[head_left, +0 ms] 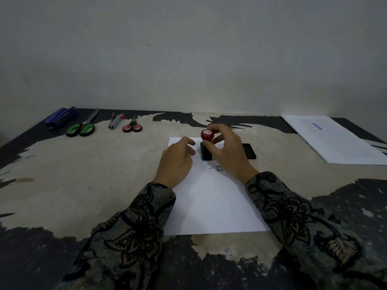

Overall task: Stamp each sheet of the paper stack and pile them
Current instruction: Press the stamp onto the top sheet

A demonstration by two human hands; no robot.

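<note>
One sheet (211,201) lies mid-table, long axis running near to far; the right hand (227,152) grasps the upright stamp (206,147) by its red knob, base on the sheet's far part; the left hand (178,160), fingers relaxed, rests on the sheet; a paper stack (335,141) sits far right.

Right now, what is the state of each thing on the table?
Stamp: upright on the sheet, held by right hand.
Sheet: flat, left hand resting on it.
Ink pad: open.
Paper stack: flat, untouched.
Green scissors: closed.
Red scissors: closed.
</note>
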